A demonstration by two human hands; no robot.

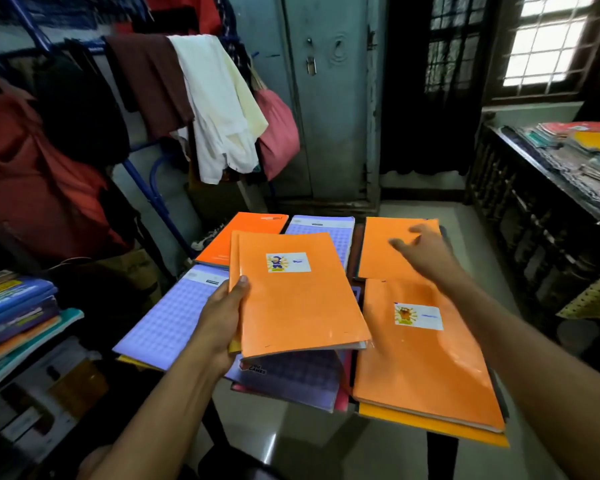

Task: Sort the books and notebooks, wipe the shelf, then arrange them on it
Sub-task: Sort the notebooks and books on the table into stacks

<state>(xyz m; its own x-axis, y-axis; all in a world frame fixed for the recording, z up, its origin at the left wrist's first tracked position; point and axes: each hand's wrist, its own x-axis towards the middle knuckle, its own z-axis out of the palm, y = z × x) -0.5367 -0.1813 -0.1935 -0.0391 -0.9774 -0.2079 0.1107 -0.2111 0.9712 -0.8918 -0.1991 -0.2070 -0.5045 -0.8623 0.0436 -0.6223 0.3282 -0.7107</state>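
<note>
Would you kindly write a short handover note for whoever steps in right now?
Left hand grips orange paper-covered notebooks by their left edge, above the piles.
Right hand is open, reaching over the far orange notebook.
Purple checked notebooks and a near orange stack lie spread below.
Done: sorting partly.
Left: finish sorting, wipe the shelf, arrange.

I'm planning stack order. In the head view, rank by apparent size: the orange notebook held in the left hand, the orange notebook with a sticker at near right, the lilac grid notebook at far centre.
1. Near-right orange notebook
2. Held orange notebook, close behind; nearness may inflate both
3. Lilac grid notebook, partly covered
</note>
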